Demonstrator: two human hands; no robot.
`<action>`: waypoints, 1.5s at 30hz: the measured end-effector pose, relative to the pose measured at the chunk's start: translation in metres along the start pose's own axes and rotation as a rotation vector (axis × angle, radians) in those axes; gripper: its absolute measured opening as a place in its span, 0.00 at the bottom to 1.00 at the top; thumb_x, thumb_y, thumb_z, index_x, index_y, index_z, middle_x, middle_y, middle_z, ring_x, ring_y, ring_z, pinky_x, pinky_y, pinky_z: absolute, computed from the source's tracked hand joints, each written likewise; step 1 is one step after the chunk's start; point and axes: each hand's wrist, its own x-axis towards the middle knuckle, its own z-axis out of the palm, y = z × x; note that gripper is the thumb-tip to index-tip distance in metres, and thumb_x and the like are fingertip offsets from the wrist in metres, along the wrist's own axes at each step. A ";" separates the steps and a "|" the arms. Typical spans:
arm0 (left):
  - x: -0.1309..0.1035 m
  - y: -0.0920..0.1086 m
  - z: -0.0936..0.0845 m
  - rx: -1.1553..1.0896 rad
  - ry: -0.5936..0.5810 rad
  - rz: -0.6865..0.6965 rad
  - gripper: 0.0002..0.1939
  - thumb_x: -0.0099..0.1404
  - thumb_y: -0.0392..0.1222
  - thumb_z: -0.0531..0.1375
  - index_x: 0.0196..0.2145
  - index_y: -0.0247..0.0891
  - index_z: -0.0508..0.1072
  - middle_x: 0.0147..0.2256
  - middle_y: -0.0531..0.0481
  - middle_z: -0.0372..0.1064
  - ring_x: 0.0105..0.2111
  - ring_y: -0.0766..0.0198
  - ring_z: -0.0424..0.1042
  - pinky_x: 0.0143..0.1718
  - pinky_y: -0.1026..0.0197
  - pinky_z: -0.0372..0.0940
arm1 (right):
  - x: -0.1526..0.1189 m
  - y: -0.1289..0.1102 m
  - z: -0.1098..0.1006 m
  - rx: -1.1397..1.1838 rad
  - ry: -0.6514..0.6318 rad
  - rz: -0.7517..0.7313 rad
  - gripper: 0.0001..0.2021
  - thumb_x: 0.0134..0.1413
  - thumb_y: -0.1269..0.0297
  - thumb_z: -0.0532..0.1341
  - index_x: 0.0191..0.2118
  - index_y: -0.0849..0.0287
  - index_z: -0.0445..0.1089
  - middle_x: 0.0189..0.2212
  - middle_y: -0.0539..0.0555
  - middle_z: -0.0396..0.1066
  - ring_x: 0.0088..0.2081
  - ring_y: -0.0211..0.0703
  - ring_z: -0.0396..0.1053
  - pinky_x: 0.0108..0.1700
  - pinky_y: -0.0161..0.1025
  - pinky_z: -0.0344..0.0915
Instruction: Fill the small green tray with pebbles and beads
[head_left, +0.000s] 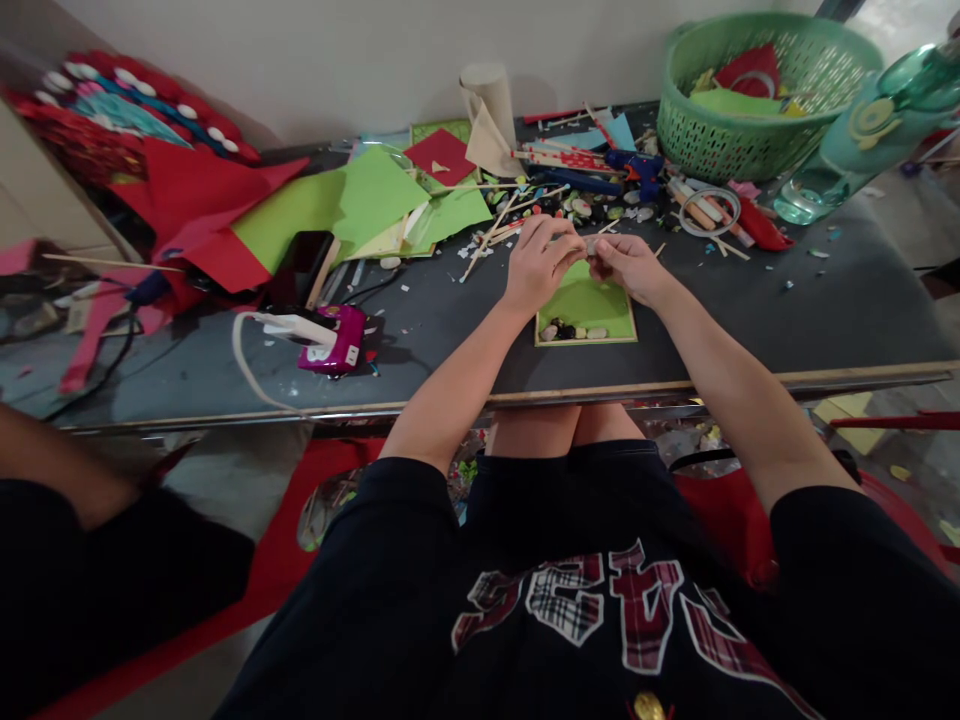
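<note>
Seen from the head camera, two bare hands meet above a green panel (600,300) at the near side of a cluttered gray tabletop (795,330), the left hand (534,265) and right hand (628,266) pinching a small piece (590,244) between their fingertips, its exact nature too small to tell. The two-sided grip likely keeps so slight an item steady and easy to turn, while the wrists angle in from either side. The panel lies flat in front of the wearer, apparently for easy reach, with a row of pebbles (574,332), dark and pale, along its near edge, perhaps grouped there to follow the border. Beyond the hands, loose stones, thin sticks and a blue glue gun (641,172) sit within reach, and a green basket (675,125) holds paper scraps beside a tilted-looking bottle (836,165). To the left, green paper (375,195) spreads behind a purple power socket (346,342), its white plug and cable near the tabletop's front edge, with a neighbor's arm (60,465) below
</note>
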 end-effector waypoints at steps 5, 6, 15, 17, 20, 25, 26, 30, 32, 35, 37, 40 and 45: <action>-0.001 0.004 0.000 -0.003 -0.012 0.002 0.32 0.71 0.70 0.41 0.42 0.46 0.75 0.45 0.41 0.75 0.54 0.49 0.72 0.60 0.41 0.65 | -0.002 -0.002 0.003 0.037 -0.009 -0.006 0.28 0.44 0.35 0.71 0.35 0.58 0.75 0.26 0.46 0.66 0.25 0.30 0.63 0.28 0.29 0.64; -0.002 0.004 0.001 0.000 0.003 0.005 0.32 0.72 0.69 0.41 0.43 0.46 0.74 0.45 0.41 0.75 0.53 0.50 0.72 0.60 0.42 0.65 | -0.002 -0.003 0.004 0.052 -0.008 -0.010 0.28 0.44 0.35 0.71 0.35 0.58 0.75 0.26 0.46 0.66 0.25 0.30 0.63 0.28 0.29 0.64; -0.014 -0.057 0.019 0.026 0.245 -0.208 0.30 0.75 0.63 0.40 0.54 0.45 0.72 0.58 0.38 0.71 0.61 0.48 0.66 0.62 0.40 0.63 | -0.005 -0.013 0.007 0.098 0.075 0.007 0.26 0.46 0.36 0.71 0.36 0.55 0.75 0.27 0.46 0.63 0.26 0.32 0.61 0.28 0.31 0.63; -0.014 -0.061 0.019 0.056 0.298 -0.159 0.27 0.73 0.65 0.46 0.49 0.45 0.74 0.56 0.39 0.73 0.58 0.49 0.68 0.61 0.41 0.66 | -0.005 -0.014 0.007 0.094 0.072 0.003 0.23 0.50 0.38 0.70 0.36 0.56 0.75 0.28 0.47 0.63 0.26 0.32 0.61 0.28 0.31 0.63; -0.008 -0.041 0.010 0.054 0.280 -0.129 0.25 0.72 0.65 0.49 0.45 0.45 0.74 0.50 0.40 0.76 0.55 0.50 0.72 0.59 0.41 0.67 | -0.006 -0.014 0.008 0.099 0.046 0.000 0.20 0.54 0.43 0.70 0.36 0.57 0.74 0.28 0.47 0.64 0.26 0.31 0.62 0.29 0.31 0.63; 0.001 0.006 -0.006 0.087 0.145 0.200 0.26 0.77 0.56 0.43 0.62 0.44 0.68 0.61 0.38 0.70 0.60 0.52 0.71 0.61 0.49 0.66 | -0.004 -0.008 0.006 0.160 0.020 0.005 0.27 0.42 0.39 0.75 0.35 0.58 0.73 0.27 0.46 0.65 0.26 0.30 0.62 0.28 0.29 0.63; 0.002 0.010 -0.007 0.095 0.137 0.254 0.27 0.77 0.56 0.43 0.64 0.43 0.66 0.62 0.37 0.68 0.60 0.51 0.70 0.60 0.49 0.67 | -0.003 -0.007 0.005 0.174 0.025 -0.006 0.27 0.41 0.38 0.75 0.35 0.57 0.73 0.27 0.46 0.65 0.26 0.30 0.62 0.28 0.29 0.63; 0.001 0.011 -0.008 0.041 0.029 0.201 0.30 0.76 0.61 0.42 0.60 0.46 0.72 0.64 0.40 0.65 0.62 0.47 0.67 0.62 0.45 0.65 | -0.002 -0.004 0.005 0.169 0.038 -0.040 0.27 0.43 0.36 0.73 0.35 0.56 0.71 0.25 0.45 0.65 0.26 0.30 0.63 0.28 0.29 0.64; 0.001 0.010 -0.009 0.009 -0.010 0.146 0.32 0.75 0.63 0.40 0.57 0.46 0.74 0.65 0.41 0.64 0.64 0.46 0.65 0.64 0.44 0.62 | -0.002 -0.005 0.006 0.140 0.048 -0.014 0.27 0.45 0.37 0.72 0.34 0.56 0.70 0.25 0.45 0.64 0.25 0.31 0.62 0.28 0.29 0.64; 0.002 0.011 -0.010 0.002 -0.002 0.145 0.32 0.75 0.62 0.39 0.57 0.45 0.74 0.64 0.40 0.64 0.64 0.47 0.64 0.64 0.46 0.62 | -0.002 -0.006 0.006 0.103 0.080 0.025 0.24 0.50 0.39 0.71 0.35 0.56 0.70 0.26 0.45 0.64 0.25 0.31 0.62 0.28 0.30 0.64; 0.001 0.013 -0.008 -0.013 0.005 0.117 0.33 0.75 0.63 0.38 0.57 0.47 0.74 0.65 0.41 0.64 0.64 0.49 0.63 0.62 0.48 0.64 | -0.002 -0.005 0.005 0.100 0.087 0.010 0.22 0.53 0.41 0.70 0.37 0.56 0.70 0.26 0.45 0.64 0.26 0.31 0.62 0.29 0.30 0.64; 0.001 0.014 -0.003 -0.042 -0.008 0.038 0.35 0.73 0.66 0.35 0.59 0.50 0.72 0.66 0.44 0.62 0.63 0.50 0.64 0.59 0.48 0.66 | -0.001 -0.002 0.002 0.098 0.081 -0.027 0.22 0.54 0.41 0.70 0.40 0.55 0.72 0.26 0.45 0.65 0.27 0.31 0.63 0.30 0.29 0.65; 0.003 0.008 -0.003 -0.037 -0.069 0.031 0.38 0.71 0.70 0.36 0.66 0.51 0.62 0.64 0.39 0.64 0.64 0.48 0.63 0.61 0.45 0.64 | -0.012 -0.014 -0.003 -0.118 0.053 -0.063 0.25 0.52 0.37 0.68 0.39 0.56 0.76 0.28 0.48 0.70 0.28 0.32 0.64 0.32 0.32 0.65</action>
